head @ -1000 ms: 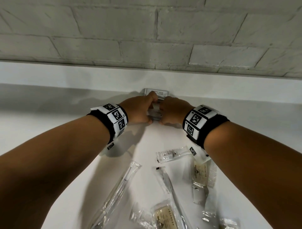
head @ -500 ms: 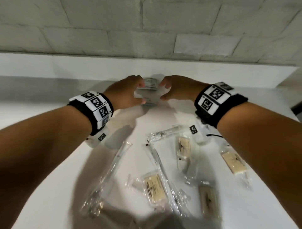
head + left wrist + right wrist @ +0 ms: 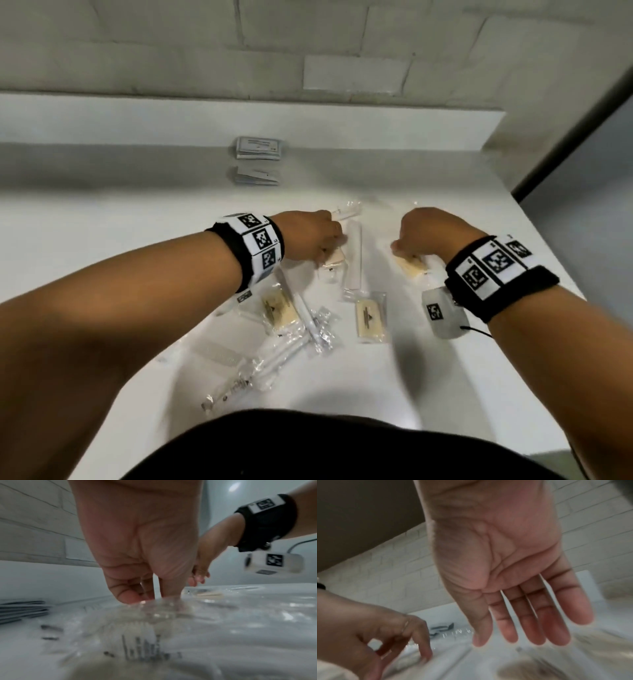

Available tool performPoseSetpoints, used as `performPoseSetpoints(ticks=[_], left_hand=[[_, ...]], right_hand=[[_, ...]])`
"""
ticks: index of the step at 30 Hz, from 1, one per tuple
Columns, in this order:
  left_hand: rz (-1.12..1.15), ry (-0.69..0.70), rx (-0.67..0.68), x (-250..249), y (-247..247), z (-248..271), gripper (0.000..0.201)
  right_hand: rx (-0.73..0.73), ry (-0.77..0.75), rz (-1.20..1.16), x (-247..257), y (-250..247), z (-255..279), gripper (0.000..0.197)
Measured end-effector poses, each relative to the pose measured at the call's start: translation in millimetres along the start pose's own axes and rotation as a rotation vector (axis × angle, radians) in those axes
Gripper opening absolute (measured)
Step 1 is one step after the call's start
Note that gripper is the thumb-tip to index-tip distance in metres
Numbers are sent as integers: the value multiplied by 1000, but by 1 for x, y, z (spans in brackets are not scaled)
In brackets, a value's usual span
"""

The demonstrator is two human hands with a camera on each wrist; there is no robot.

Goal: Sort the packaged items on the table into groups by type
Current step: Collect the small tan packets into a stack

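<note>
White table [image 3: 102, 222] by brick wall [image 3: 137, 51]; left hand [image 3: 308, 234] fingertips touch a packet [image 3: 334, 258], right hand [image 3: 431, 233] spread, empty.

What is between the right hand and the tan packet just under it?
Nothing that shows. The right hand is open, fingers straight, right over the tan packet, and no other packet lies on top of it.

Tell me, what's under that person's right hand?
Under the right hand lies a beige item in a clear packet on the white table. Only its near end shows; the hand covers the rest, so contact is unclear.
</note>
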State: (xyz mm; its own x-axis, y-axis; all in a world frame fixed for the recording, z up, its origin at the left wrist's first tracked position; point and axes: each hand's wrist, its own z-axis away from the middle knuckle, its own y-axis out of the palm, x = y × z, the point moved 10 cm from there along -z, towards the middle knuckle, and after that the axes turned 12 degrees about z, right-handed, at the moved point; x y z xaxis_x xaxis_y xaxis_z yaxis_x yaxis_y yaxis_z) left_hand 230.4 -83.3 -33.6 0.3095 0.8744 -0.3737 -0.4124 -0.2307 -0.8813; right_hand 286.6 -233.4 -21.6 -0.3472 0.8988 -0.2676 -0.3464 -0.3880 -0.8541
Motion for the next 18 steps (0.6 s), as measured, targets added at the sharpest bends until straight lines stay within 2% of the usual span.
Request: performPoseSetpoints(ticks=[3, 5, 8, 10, 12, 14, 15, 18], left_hand=[[-74, -105, 27, -1, 3, 6, 48], [-101, -148, -2, -2, 0, 11, 45], [-161, -129, -71, -10, -6, 21, 36], [-107, -111, -150, -15, -17, 28, 27], [-30, -123, -201, -14, -30, 38, 30], [21, -154, -158, -7, -37, 55, 37], [57, -161, -105, -5, -36, 65, 33], [73, -178, 132, -2, -12, 97, 25]], right_hand=[[-23, 84, -63, -11, 24, 9, 30], [-39, 91, -73, -8, 30, 12, 34], [-60, 65, -52, 3, 29, 19, 50], [-32, 33, -35, 9, 31, 25, 48], [-11, -25, 50, 14, 33, 29, 46], [-12, -70, 139, 17, 35, 32, 51], [-4, -72, 146, 15, 37, 35, 51], [7, -113, 66, 14, 38, 37, 35]])
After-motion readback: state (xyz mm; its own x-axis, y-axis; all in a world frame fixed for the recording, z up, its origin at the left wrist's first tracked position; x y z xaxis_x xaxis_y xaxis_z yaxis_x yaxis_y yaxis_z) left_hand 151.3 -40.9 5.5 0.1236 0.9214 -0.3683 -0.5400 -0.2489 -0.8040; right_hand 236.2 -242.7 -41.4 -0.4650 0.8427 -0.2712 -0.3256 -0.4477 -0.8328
